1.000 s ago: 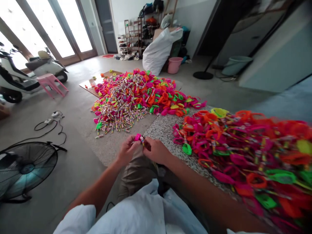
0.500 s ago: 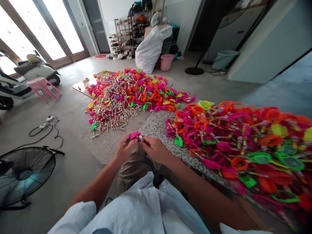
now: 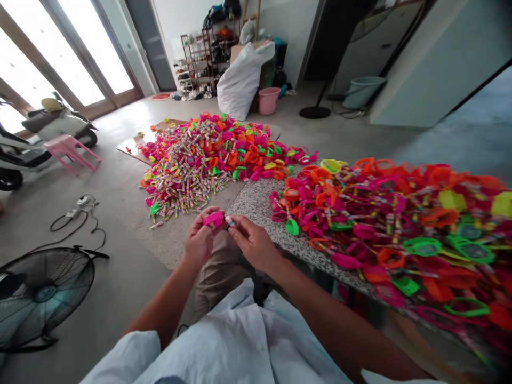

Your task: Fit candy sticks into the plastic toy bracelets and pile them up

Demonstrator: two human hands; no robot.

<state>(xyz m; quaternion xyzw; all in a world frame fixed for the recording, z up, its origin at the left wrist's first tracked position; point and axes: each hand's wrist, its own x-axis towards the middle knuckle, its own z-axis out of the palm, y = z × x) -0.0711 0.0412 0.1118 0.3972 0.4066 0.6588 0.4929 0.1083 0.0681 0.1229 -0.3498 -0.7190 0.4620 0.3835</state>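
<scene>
In front of my lap, my left hand [image 3: 199, 241] closes around a bright pink plastic piece [image 3: 213, 218], which looks like one of the toy glasses frames in the piles. My right hand [image 3: 256, 245] pinches a small white-and-coloured wrapped tube [image 3: 229, 221] just to the right of that piece. The two sit close together; whether they are joined I cannot tell. Beyond my hands, a pile of loose wrapped tubes [image 3: 188, 181] spreads against pink, orange, green and yellow plastic pieces [image 3: 252, 152].
To the right, a speckled stone slab [image 3: 256, 200] bears a heap of colourful plastic pieces with tubes [image 3: 364, 232]. A black fan [image 3: 46, 292] stands at left near cables. Farther off are a pink stool [image 3: 71, 149], a scooter, a white sack [image 3: 240, 80] and a pink bucket [image 3: 269, 101].
My hands have drawn slightly apart. The pink piece has shifted a little left and shows more fully, and the wrapped tube's end is clearer in my right fingers. The view has turned slightly.
</scene>
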